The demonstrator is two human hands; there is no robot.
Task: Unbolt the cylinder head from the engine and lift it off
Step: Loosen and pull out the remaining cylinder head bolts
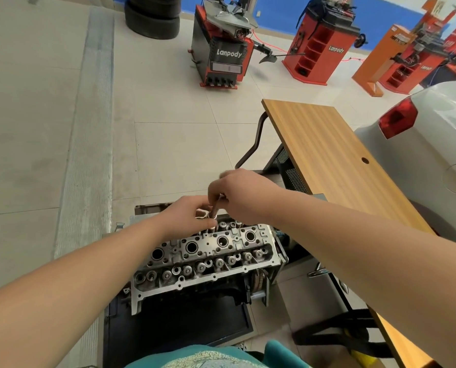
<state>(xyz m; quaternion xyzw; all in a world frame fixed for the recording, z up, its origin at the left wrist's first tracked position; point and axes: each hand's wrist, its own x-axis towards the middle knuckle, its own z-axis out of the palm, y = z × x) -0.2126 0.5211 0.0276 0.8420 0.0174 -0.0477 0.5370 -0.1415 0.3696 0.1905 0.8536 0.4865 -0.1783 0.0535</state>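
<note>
The bare aluminium cylinder head sits on the engine block on a stand, its spark plug wells and valve springs facing up. Both my hands meet above its far edge. My right hand grips the top of a dark slender bolt or tool shaft that stands nearly upright. My left hand pinches the lower end of that shaft, where a bright washer-like ring shows. The spot where the shaft meets the head is hidden behind my left fingers.
A wooden table stands to the right, with a white car's rear beyond it. Red tyre-service machines and stacked tyres stand far back on the tiled floor. A black tray lies under the engine.
</note>
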